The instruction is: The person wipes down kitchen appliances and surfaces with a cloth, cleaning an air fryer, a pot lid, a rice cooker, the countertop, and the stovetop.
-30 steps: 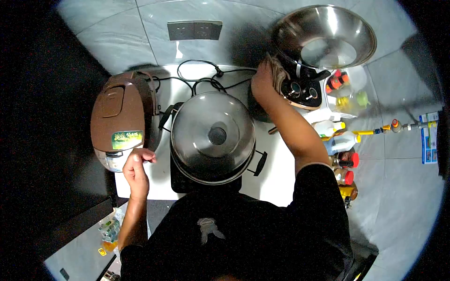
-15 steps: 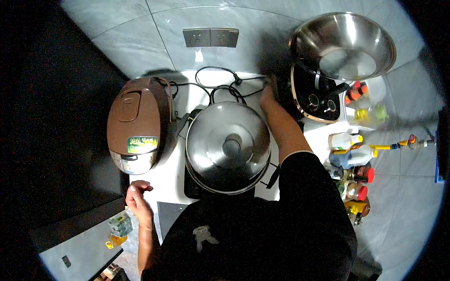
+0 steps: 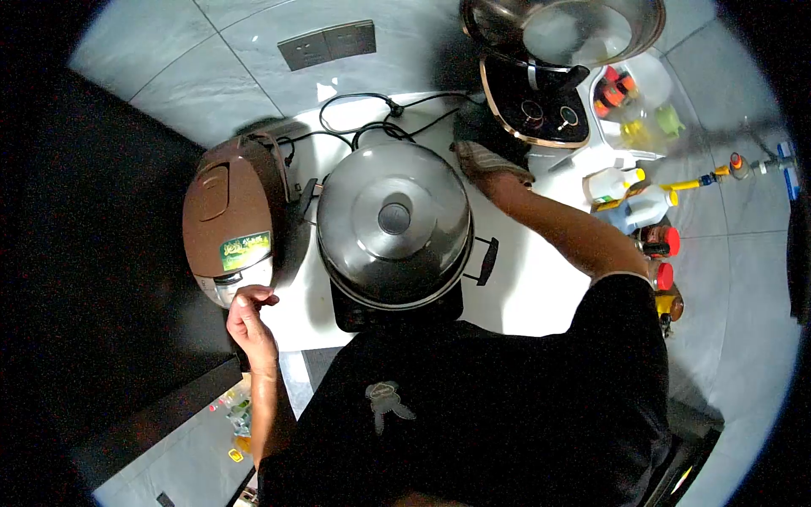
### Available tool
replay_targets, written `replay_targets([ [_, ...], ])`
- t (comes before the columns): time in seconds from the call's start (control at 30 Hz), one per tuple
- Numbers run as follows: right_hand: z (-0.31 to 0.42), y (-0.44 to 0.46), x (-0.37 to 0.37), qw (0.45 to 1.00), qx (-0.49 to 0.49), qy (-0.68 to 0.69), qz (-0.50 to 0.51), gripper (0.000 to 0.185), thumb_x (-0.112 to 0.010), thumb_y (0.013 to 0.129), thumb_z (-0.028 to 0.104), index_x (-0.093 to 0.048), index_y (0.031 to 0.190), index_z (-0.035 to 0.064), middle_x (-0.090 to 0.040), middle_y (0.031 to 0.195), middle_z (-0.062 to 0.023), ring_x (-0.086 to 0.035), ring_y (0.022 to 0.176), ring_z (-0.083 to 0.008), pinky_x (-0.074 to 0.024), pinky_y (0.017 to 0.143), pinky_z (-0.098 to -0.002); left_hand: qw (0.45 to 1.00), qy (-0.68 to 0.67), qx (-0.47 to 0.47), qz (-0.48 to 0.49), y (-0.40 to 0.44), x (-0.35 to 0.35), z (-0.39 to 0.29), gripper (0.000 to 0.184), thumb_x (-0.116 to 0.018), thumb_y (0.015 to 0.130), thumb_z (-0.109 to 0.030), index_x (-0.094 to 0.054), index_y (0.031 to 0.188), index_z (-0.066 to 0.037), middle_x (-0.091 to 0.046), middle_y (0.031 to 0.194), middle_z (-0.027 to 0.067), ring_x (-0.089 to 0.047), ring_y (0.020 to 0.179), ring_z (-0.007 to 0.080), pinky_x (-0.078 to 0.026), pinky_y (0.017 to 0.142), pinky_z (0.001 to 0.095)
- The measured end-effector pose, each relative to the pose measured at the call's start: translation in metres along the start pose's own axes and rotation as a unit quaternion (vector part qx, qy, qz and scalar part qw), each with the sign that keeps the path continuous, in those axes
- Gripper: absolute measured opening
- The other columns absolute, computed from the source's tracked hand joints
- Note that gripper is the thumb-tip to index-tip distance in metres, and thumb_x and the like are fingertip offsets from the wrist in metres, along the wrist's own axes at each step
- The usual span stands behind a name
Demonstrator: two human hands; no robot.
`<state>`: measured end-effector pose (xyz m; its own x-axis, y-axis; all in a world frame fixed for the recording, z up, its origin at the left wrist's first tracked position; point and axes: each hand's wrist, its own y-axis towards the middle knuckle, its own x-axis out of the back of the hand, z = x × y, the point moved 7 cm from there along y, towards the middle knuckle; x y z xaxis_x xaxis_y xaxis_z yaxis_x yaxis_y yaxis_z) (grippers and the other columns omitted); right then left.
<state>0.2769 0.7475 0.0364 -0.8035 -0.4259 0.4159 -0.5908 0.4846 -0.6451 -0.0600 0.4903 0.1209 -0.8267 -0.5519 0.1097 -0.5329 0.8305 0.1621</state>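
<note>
My right hand (image 3: 497, 183) is on the white counter to the right of the pot. It presses on a grey-brown cloth (image 3: 490, 160), which hides most of the fingers. My left hand (image 3: 251, 319) is raised with curled fingers by the front of the brown rice cooker (image 3: 228, 215), and nothing shows in it. Between the hands sits a steel pot (image 3: 363, 283) under a domed lid (image 3: 372, 182) with a round knob. A black side handle (image 3: 487, 262) sticks out toward my right arm. Beneath the pot is a black cooktop (image 3: 355, 315).
Black cords (image 3: 338, 127) loop behind the pot. At the back right, a large steel bowl (image 3: 629, 25) rests on a black appliance (image 3: 507, 89) with dials. Bottles (image 3: 646, 207) and red-capped jars (image 3: 663, 276) line the right wall. A socket plate (image 3: 325, 45) is on the back wall.
My right hand now shows a cloth under it, and the forearm has swung out to the right, away from the pot. The view has shifted. My left hand stays curled near the rice cooker.
</note>
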Motion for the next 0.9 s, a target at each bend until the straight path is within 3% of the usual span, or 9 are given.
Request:
replay_targets([
  [0.13,-0.018,-0.020,-0.049,0.996,-0.034,-0.079,-0.017,0.090,-0.050,0.085,0.062,-0.015,0.151,0.0120,-0.012,0.158,-0.0086,-0.019,0.143,-0.0305,-0.0088,0.119,-0.0465,1.000,0.014,-0.012,0.025,-0.001,-0.011,0.002,0.043,-0.038,0.103,-0.033,-0.057,0.086,0.002,-0.062,0.088,0.0100,-0.058,0.075,0.0162,-0.050,0.070,0.0291],
  [0.23,-0.027,-0.047,-0.090,0.849,-0.256,-0.354,-0.298,0.078,-0.061,0.078,0.049,-0.036,0.144,0.0142,-0.026,0.153,-0.0115,-0.027,0.139,-0.0322,-0.0229,0.114,-0.0516,0.999,0.005,-0.003,0.031,0.002,-0.021,-0.002,0.042,-0.038,0.104,-0.032,-0.057,0.086,0.001,-0.062,0.087,0.0094,-0.058,0.075,0.0157,-0.049,0.070,0.0286],
  [0.33,-0.024,-0.056,-0.106,0.888,-0.273,-0.254,-0.269,0.058,-0.066,0.075,0.041,-0.054,0.126,0.0151,-0.042,0.142,-0.0148,-0.037,0.133,-0.0343,-0.0317,0.103,-0.0611,0.999,0.026,-0.010,0.036,0.005,-0.030,-0.008,0.041,-0.037,0.104,-0.031,-0.057,0.086,0.001,-0.062,0.086,0.0087,-0.058,0.074,0.0152,-0.049,0.071,0.0284],
  [0.37,-0.031,-0.068,-0.095,0.854,-0.356,-0.001,-0.380,0.051,-0.067,0.075,0.039,-0.057,0.119,0.0151,-0.045,0.137,-0.0154,-0.039,0.131,-0.0359,-0.0328,0.099,-0.0641,0.999,0.027,-0.012,0.037,0.007,-0.035,-0.009,0.041,-0.037,0.104,-0.031,-0.057,0.086,0.001,-0.062,0.086,0.0087,-0.058,0.074,0.0152,-0.049,0.071,0.0284],
  [0.4,-0.039,-0.078,-0.101,0.746,-0.408,0.252,-0.462,0.043,-0.068,0.075,0.036,-0.060,0.112,0.0151,-0.049,0.133,-0.0161,-0.042,0.128,-0.0375,-0.0338,0.095,-0.0670,0.999,0.027,-0.006,0.036,0.007,-0.038,-0.010,0.041,-0.037,0.104,-0.031,-0.057,0.086,0.001,-0.062,0.086,0.0084,-0.058,0.074,0.0150,-0.049,0.071,0.0283],
  [0.53,-0.014,-0.080,-0.133,0.434,-0.615,0.341,-0.563,0.065,-0.056,0.088,0.041,-0.038,0.137,0.0017,-0.039,0.137,-0.0299,-0.038,0.127,-0.0464,-0.0232,0.105,-0.0645,0.997,0.060,-0.014,0.043,0.002,-0.048,-0.024,0.041,-0.037,0.104,-0.030,-0.058,0.086,0.001,-0.063,0.086,0.0078,-0.058,0.072,0.0145,-0.049,0.070,0.0283],
  [0.67,0.003,-0.059,-0.168,0.246,-0.676,0.414,-0.558,0.069,-0.042,0.096,0.045,-0.025,0.144,-0.0012,-0.033,0.142,-0.0297,-0.038,0.127,-0.0448,-0.0288,0.108,-0.0519,0.997,0.061,-0.019,0.043,0.014,-0.054,-0.031,0.042,-0.037,0.104,-0.031,-0.057,0.086,0.001,-0.063,0.085,0.0085,-0.058,0.072,0.0146,-0.048,0.069,0.0285],
  [0.73,0.036,-0.015,-0.244,-0.044,-0.542,0.664,-0.512,0.066,-0.032,0.098,0.046,-0.028,0.143,-0.0026,-0.037,0.142,-0.0263,-0.037,0.130,-0.0430,-0.0284,0.109,-0.0490,0.996,0.074,-0.020,0.053,0.015,-0.063,-0.034,0.042,-0.038,0.104,-0.031,-0.057,0.085,0.001,-0.063,0.087,0.0096,-0.058,0.073,0.0150,-0.049,0.068,0.0290],
  [0.9,0.075,0.029,-0.291,-0.201,-0.375,0.839,-0.338,0.074,-0.023,0.097,0.057,-0.031,0.142,-0.0013,-0.040,0.142,-0.0208,-0.044,0.125,-0.0358,-0.0359,0.104,-0.0431,0.989,0.089,-0.028,0.115,0.012,-0.095,-0.035,0.041,-0.038,0.104,-0.030,-0.056,0.084,0.001,-0.062,0.087,0.0093,-0.058,0.076,0.0157,-0.049,0.070,0.0290],
])
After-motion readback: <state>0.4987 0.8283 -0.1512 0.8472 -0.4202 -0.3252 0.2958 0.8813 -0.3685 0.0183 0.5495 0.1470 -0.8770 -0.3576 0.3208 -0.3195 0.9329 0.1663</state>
